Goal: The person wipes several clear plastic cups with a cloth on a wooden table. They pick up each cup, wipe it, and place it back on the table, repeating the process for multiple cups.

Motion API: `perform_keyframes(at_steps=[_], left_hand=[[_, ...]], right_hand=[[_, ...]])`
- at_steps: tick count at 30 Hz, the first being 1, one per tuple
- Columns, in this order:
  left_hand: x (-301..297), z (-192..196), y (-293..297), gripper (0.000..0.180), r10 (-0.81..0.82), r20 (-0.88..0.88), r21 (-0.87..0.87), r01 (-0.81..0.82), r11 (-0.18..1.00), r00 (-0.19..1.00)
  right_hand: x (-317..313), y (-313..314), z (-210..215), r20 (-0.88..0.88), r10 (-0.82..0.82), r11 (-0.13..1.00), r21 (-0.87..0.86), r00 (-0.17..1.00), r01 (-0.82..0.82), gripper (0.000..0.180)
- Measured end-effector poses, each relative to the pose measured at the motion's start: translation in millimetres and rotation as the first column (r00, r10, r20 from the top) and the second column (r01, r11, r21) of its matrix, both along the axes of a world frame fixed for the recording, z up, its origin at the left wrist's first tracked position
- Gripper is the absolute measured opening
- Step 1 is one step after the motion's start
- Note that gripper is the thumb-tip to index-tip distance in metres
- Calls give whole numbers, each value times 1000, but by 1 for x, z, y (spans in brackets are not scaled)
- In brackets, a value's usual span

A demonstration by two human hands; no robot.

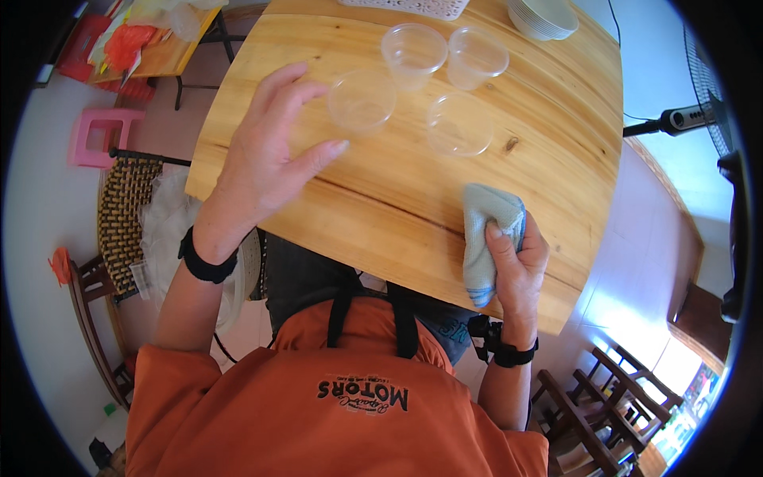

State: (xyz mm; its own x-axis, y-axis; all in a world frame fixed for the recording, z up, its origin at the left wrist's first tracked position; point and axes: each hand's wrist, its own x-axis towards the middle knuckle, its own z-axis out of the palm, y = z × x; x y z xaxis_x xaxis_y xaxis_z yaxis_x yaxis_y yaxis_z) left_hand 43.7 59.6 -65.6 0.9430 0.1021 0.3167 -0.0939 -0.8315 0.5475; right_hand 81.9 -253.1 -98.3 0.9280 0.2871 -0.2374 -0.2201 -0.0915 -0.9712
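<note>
The right hand [515, 266] has its grip closed around one folded pale blue-grey cloth [486, 238], pressing it to the wooden surface [548, 151] near the edge at about 5 o'clock. The left hand [266, 151] hovers open, fingers spread, holding nothing, at 9 o'clock. Its fingertips are just beside the nearest of four clear plastic cups [362, 101], which stand grouped at 12 o'clock. One stack of white bowls [542, 17] sits at the far edge, at 1 o'clock. Beyond the surface's left side stands one pink stool [102, 135].
</note>
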Motion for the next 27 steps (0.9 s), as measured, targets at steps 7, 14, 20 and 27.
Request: perform_keyframes(at_steps=[7,14,20,27], left_hand=[[-44,23,57,41,159,37,56,-161,985,987],[-130,19,131,20,483,-85,40,-481,876,872],[-193,-5,158,26,621,-271,336,-532,777,735],[-201,-24,182,28,620,-332,398,-491,775,711]], right_hand=[[-2,-5,-7,49,-11,997,-75,999,14,29],[-2,-10,-16,73,0,998,-63,997,4,31],[-2,-11,-19,77,-4,996,-93,997,11,33],[-3,-9,-17,98,-2,995,-98,995,11,34]])
